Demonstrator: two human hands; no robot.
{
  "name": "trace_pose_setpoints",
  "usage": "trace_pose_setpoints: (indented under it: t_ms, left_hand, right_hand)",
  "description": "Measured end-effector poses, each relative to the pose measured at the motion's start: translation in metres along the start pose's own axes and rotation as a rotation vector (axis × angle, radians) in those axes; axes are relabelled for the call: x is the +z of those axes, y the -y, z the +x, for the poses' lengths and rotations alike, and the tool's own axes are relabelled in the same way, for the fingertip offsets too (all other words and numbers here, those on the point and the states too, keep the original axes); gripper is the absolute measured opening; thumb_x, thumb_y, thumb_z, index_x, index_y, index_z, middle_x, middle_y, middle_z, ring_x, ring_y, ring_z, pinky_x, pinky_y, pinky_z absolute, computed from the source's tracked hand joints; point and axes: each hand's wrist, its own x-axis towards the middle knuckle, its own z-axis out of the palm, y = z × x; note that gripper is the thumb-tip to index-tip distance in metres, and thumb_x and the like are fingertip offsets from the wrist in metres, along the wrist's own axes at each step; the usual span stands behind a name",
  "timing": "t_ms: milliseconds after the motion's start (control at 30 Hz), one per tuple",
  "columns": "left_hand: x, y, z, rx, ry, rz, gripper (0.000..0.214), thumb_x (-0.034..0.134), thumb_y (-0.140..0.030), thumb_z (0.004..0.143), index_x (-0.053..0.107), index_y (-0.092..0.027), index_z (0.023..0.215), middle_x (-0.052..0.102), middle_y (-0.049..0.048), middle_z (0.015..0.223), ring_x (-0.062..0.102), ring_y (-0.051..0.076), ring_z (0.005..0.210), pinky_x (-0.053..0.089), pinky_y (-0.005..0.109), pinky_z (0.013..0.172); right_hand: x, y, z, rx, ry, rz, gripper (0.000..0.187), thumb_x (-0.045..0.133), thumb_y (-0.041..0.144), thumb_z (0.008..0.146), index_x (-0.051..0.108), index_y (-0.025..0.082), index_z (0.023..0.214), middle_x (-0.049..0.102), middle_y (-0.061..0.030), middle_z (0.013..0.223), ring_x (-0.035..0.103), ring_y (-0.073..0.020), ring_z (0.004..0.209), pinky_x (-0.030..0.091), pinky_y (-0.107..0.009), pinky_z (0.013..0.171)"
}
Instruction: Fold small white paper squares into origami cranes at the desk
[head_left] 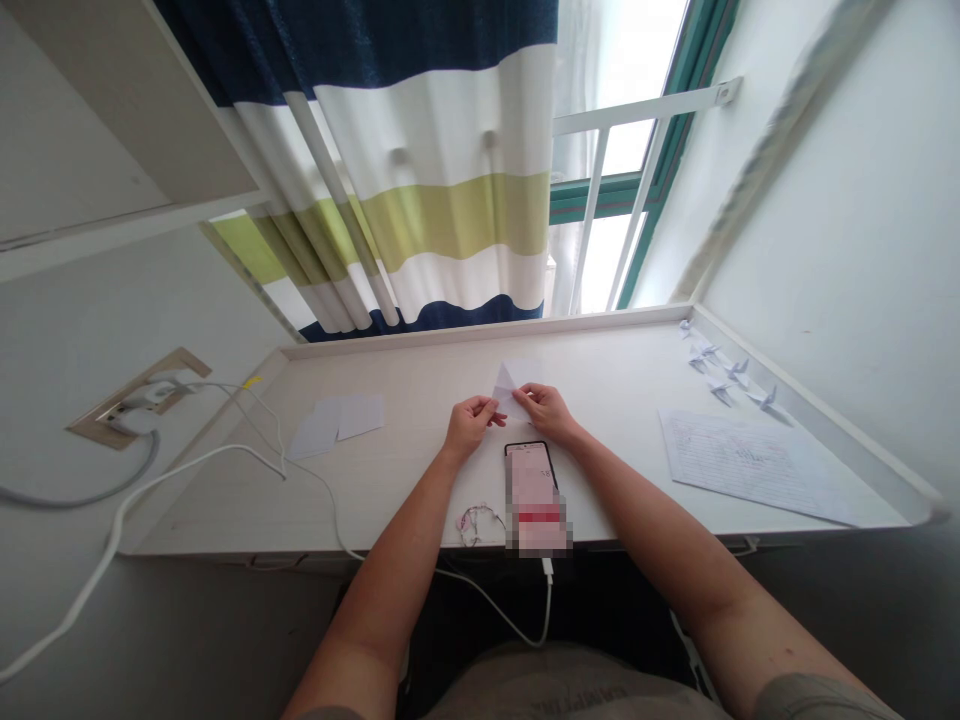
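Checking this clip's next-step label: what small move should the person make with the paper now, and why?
Probably crease the fold firmly. The left hand and right hand both grip the white paper, which is folded to a point, and the small paper cranes on the desk suggest that sharp folds matter.

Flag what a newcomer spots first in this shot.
The wide navy, white and green striped curtain fills the top middle, beside a bright window. Below it, at the centre of the white desk, the left hand and right hand hold a folded white paper between them. Small paper cranes sit in a loose group at the desk's right end.
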Motion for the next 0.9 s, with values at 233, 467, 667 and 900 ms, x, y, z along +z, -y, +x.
trace_pose_setpoints:
  t_ms: [233, 467, 667, 900]
  left_hand:
    - [0.000, -0.003, -0.001, 0.049, -0.040, -0.007, 0.041, 0.078, -0.056, 0.085, 0.073, -0.016, 0.092, 0.079, 0.0071, 0.079, 0.079, 0.023, 0.074, 0.053, 0.031, 0.070]
    - [0.000, -0.001, 0.003, 0.024, -0.108, -0.079, 0.046, 0.081, -0.058, 0.079, 0.072, -0.015, 0.093, 0.078, 0.0078, 0.084, 0.076, 0.020, 0.072, 0.053, 0.029, 0.066]
    - [0.000, -0.002, 0.002, -0.003, -0.081, -0.099, 0.052, 0.081, -0.067, 0.075, 0.074, -0.017, 0.088, 0.075, 0.0039, 0.082, 0.064, 0.014, 0.069, 0.054, 0.026, 0.060]
    - [0.001, -0.003, -0.003, -0.006, -0.010, -0.071, 0.048, 0.084, -0.064, 0.073, 0.075, -0.017, 0.080, 0.072, 0.0017, 0.071, 0.060, 0.013, 0.062, 0.049, 0.026, 0.058]
  right_hand:
    - [0.003, 0.007, -0.004, 0.009, 0.026, -0.130, 0.058, 0.061, 0.078, 0.083, 0.060, 0.021, 0.073, 0.053, 0.0034, 0.054, 0.041, -0.0118, 0.047, 0.031, -0.027, 0.046]
    - [-0.002, 0.013, -0.008, 0.029, 0.144, -0.163, 0.055, 0.061, 0.074, 0.086, 0.061, 0.021, 0.074, 0.056, 0.0028, 0.054, 0.047, -0.0128, 0.046, 0.035, -0.027, 0.048]
    - [-0.003, 0.015, -0.008, -0.020, 0.228, -0.133, 0.059, 0.062, 0.078, 0.082, 0.059, 0.020, 0.067, 0.046, 0.0048, 0.052, 0.036, -0.0108, 0.049, 0.027, -0.027, 0.049]
    - [-0.006, 0.018, -0.009, -0.087, 0.156, -0.103, 0.060, 0.063, 0.076, 0.084, 0.067, 0.017, 0.072, 0.055, 0.0013, 0.062, 0.045, -0.0131, 0.059, 0.033, -0.028, 0.055]
